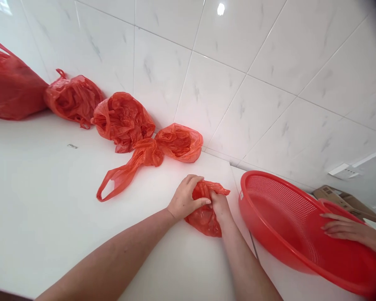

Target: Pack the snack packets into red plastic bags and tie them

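A small red plastic bag (203,221) rests on the white table in front of me. My left hand (188,198) grips its upper left edge, the thumb laid across the top and the fingers curled round the far side. From the right, my right hand (218,202) reaches into the bag's mouth. Its fingers are hidden by the film, so whether they close on anything does not show. A strip of the bag lies over the back of that hand. What the bag contains cannot be made out.
Along the tiled wall (163,75) stand several red plastic bags (123,121), one with a handle (113,184) stretched across the white table (65,200). A large red perforated basket (275,225) sits to my right, another person's hand (344,230) inside it. Behind is a cardboard box (344,200).
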